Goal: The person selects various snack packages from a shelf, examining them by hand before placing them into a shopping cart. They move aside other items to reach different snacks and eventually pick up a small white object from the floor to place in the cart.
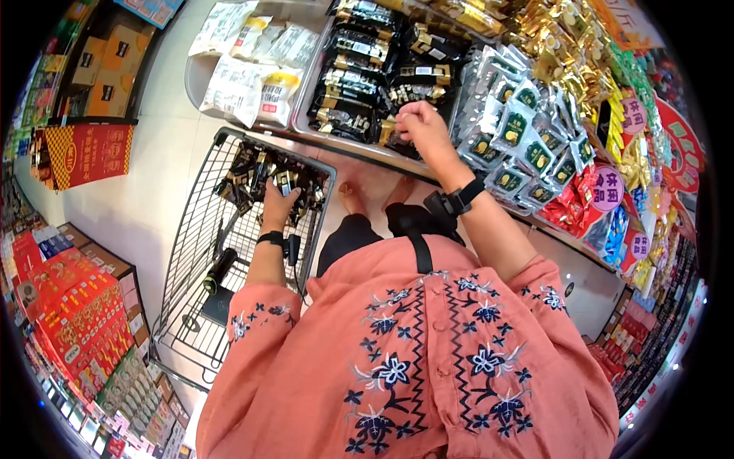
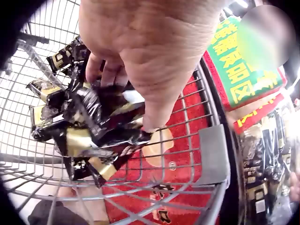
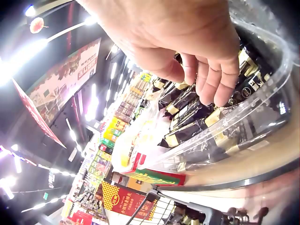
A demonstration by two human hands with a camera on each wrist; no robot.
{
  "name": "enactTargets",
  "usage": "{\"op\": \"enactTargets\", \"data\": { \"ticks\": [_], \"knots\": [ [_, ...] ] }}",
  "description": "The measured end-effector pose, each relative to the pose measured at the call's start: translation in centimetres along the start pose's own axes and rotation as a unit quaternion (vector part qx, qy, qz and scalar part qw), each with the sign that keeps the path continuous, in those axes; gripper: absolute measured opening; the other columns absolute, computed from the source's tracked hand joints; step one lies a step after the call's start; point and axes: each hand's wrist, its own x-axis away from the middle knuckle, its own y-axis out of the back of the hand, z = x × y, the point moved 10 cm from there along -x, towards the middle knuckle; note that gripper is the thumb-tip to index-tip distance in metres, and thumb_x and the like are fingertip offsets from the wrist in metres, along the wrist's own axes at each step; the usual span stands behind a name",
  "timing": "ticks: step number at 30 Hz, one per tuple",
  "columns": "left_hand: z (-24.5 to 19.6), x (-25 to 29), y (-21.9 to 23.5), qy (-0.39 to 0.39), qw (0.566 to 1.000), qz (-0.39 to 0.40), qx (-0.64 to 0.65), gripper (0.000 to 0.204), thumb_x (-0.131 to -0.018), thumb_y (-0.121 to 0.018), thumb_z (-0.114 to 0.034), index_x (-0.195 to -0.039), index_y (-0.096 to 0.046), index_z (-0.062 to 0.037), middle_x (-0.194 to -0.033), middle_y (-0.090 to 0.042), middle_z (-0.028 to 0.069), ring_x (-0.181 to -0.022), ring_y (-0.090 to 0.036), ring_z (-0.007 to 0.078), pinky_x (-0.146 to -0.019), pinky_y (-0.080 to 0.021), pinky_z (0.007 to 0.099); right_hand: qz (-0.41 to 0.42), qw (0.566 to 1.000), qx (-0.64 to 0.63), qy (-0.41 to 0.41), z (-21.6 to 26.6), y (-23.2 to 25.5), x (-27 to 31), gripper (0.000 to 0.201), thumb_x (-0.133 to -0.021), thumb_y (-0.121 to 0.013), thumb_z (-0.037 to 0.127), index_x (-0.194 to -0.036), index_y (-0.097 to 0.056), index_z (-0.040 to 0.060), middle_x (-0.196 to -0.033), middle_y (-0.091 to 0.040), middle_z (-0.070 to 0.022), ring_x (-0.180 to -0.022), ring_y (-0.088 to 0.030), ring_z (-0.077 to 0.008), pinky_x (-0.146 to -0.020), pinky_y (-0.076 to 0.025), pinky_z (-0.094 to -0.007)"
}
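Note:
My left hand [image 1: 281, 203] is down inside a wire shopping cart [image 1: 177, 222], gripping a black-and-gold packet from a loose pile. In the left wrist view the thumb and fingers close round the shiny black wrapping [image 2: 110, 110], with other packets [image 2: 47, 122] beside it on the wire mesh. My right hand [image 1: 424, 131] hovers over the near edge of a clear plastic bin [image 3: 276, 89] full of similar black packets [image 1: 355, 50]. Its fingers [image 3: 220, 84] are loosely bent, with nothing held between them.
White snack bags [image 1: 233, 88] fill the bin on the left, and silver-and-green packets [image 1: 520, 130] lie on the right. A dark bottle [image 1: 220, 271] is toward the cart's near end. Red boxes [image 1: 80, 317] are stacked across the aisle; a red banner [image 1: 84, 153] hangs beyond the cart.

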Motion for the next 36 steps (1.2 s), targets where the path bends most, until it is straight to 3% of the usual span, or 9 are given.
{"op": "enactTargets", "data": {
  "ticks": [3,5,7,9,11,14,18,27,36],
  "knots": [
    [-2.6,-0.1,1.8,-0.042,0.991,0.002,-0.125,0.082,-0.081,-0.081,-0.035,-0.143,-0.046,0.0070,-0.134,-0.055,0.0347,-0.123,-0.058,0.0421,-0.104,-0.046,0.0448,-0.015,0.999,0.020,0.023,-1.0,0.4,-0.3,0.015,-0.094,-0.059,0.015,-0.103,-0.062,0.0028,-0.084,-0.067,-0.0051,-0.072,-0.061,-0.0113,-0.066,-0.050,-0.0272],
    [-6.1,0.6,2.2,-0.028,0.987,0.102,-0.121,0.070,-0.082,-0.080,-0.035,-0.133,-0.056,0.0067,-0.123,-0.063,0.0318,-0.112,-0.064,0.0407,-0.098,-0.050,0.0444,-0.018,1.000,0.013,0.013,-1.5,0.4,-0.1,0.017,-0.094,-0.059,0.016,-0.105,-0.063,0.0024,-0.085,-0.068,-0.0053,-0.073,-0.061,-0.0114,-0.067,-0.050,-0.0275],
    [-13.6,2.9,2.5,-0.007,0.973,0.224,-0.050,0.062,-0.090,-0.075,-0.031,-0.133,-0.056,0.0082,-0.120,-0.069,0.0239,-0.107,-0.069,0.0287,-0.094,-0.053,0.0376,-0.040,0.998,0.031,0.042,-2.3,0.9,-0.2,0.021,-0.093,-0.061,0.016,-0.109,-0.063,0.0015,-0.088,-0.067,-0.0061,-0.078,-0.061,-0.0127,-0.072,-0.051,-0.0283],
    [-21.4,3.4,2.5,-0.066,0.964,0.246,0.080,0.058,-0.092,-0.074,-0.025,-0.136,-0.054,0.0061,-0.122,-0.069,0.0203,-0.109,-0.068,0.0247,-0.097,-0.052,0.0367,-0.044,0.999,-0.002,0.025,-2.4,1.2,0.3,0.023,-0.092,-0.062,0.016,-0.111,-0.062,0.0012,-0.090,-0.068,-0.0070,-0.080,-0.062,-0.0141,-0.074,-0.051,-0.0291],
    [-30.2,2.7,2.6,-0.159,0.961,0.219,0.051,0.058,-0.092,-0.074,-0.021,-0.139,-0.052,0.0049,-0.128,-0.066,0.0189,-0.113,-0.065,0.0237,-0.099,-0.051,0.0369,-0.054,0.998,-0.032,0.012,-2.5,1.3,0.5,0.030,-0.091,-0.062,0.016,-0.116,-0.060,-0.0013,-0.096,-0.068,-0.0102,-0.083,-0.065,-0.0169,-0.074,-0.053,-0.0311],
    [-41.7,1.0,0.4,-0.405,0.904,0.126,-0.049,0.062,-0.089,-0.076,-0.029,-0.138,-0.053,0.0025,-0.135,-0.059,0.0216,-0.128,-0.056,0.0333,-0.108,-0.043,0.0393,-0.063,0.995,-0.075,-0.035,-2.5,1.4,1.0,0.041,-0.092,-0.061,0.016,-0.128,-0.054,-0.0046,-0.104,-0.067,-0.0134,-0.087,-0.067,-0.0194,-0.075,-0.056,-0.0322],
    [-50.2,-1.5,-6.6,-0.580,0.805,0.080,-0.101,0.073,-0.082,-0.081,-0.032,-0.140,-0.050,0.0021,-0.140,-0.055,0.0246,-0.131,-0.052,0.0394,-0.111,-0.041,0.0427,-0.065,0.980,-0.174,-0.073,-3.2,1.4,1.3,0.051,-0.095,-0.058,0.014,-0.138,-0.044,-0.0081,-0.111,-0.064,-0.0170,-0.092,-0.069,-0.0226,-0.078,-0.059,-0.0335],
    [-54.0,-5.5,-14.9,-0.582,0.715,0.028,-0.385,0.080,-0.077,-0.078,-0.056,-0.130,-0.057,-0.0001,-0.114,-0.064,0.0194,-0.109,-0.060,0.0374,-0.096,-0.045,0.0475,-0.066,0.952,-0.274,-0.117,-3.5,1.5,1.6,0.063,-0.096,-0.056,0.011,-0.148,-0.027,-0.0115,-0.109,-0.061,-0.0180,-0.091,-0.070,-0.0248,-0.070,-0.060,-0.0314],
    [-52.8,-6.3,-16.3,-0.529,0.747,0.121,-0.384,0.079,-0.078,-0.076,-0.064,-0.121,-0.061,0.0002,-0.116,-0.064,0.0243,-0.111,-0.060,0.0416,-0.095,-0.048,0.0483,-0.095,0.912,-0.374,-0.140,-3.6,0.7,1.0,0.041,-0.096,-0.063,0.015,-0.129,-0.045,-0.0003,-0.112,-0.060,-0.0122,-0.091,-0.069,-0.0227,-0.070,-0.059,-0.0326]
  ]
}}
